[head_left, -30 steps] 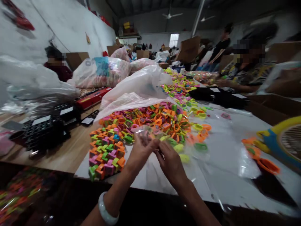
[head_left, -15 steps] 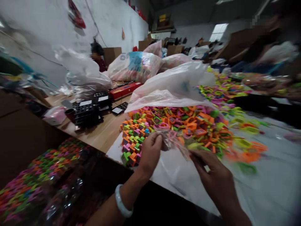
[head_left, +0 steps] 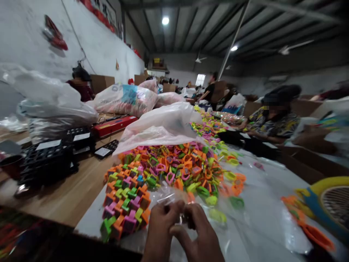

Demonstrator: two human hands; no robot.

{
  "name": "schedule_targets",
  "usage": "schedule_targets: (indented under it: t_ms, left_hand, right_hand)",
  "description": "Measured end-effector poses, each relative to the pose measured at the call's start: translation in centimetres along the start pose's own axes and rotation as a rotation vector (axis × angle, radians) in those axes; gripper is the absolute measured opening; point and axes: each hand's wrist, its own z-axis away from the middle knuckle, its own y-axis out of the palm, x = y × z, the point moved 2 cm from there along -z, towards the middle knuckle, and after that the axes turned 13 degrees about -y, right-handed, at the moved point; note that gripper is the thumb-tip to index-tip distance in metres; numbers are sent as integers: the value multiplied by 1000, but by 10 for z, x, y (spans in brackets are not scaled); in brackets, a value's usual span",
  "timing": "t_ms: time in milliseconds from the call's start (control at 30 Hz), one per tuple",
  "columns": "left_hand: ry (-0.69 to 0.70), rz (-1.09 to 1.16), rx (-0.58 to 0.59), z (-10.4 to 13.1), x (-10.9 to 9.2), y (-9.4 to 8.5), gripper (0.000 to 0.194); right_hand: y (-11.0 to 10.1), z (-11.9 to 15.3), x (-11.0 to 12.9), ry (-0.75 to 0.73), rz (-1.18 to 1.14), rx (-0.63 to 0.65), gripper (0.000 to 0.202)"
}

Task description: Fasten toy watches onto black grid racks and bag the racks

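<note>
Low in the middle of the head view, my left hand (head_left: 163, 225) and my right hand (head_left: 197, 233) are close together, both closed on a clear plastic bag (head_left: 167, 193). The bag spreads out beyond the fingertips. Just past it lies a loose heap of small orange, pink, green and yellow plastic pieces (head_left: 188, 162). Left of my hands, similar pieces stand packed in neat rows (head_left: 127, 203) on the white table covering (head_left: 256, 218). Whether anything is inside the bag between my fingers is hard to see.
Black trays (head_left: 46, 156) and a red box (head_left: 116, 125) lie on the wooden table at left. Large filled plastic bags (head_left: 125, 99) stand behind the heap. A person (head_left: 275, 112) sits across at right, near a yellow-rimmed fan (head_left: 324, 200). Another person (head_left: 81, 85) is at back left.
My hands have come together from being apart, with the bag still held. The view has tilted up and turned right, showing the ceiling, the seated person and the fan.
</note>
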Motion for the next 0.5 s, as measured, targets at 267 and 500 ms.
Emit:
schedule_targets:
  t_ms: [267, 500]
  left_hand:
    - [73, -401, -29, -3, -22, -47, 58]
    - [1134, -1100, -273, 24, -89, -34, 31]
  right_hand:
    - [-35, -25, -29, 379, -499, -71, 36]
    - [-44, -68, -12, 405, -594, 165, 44]
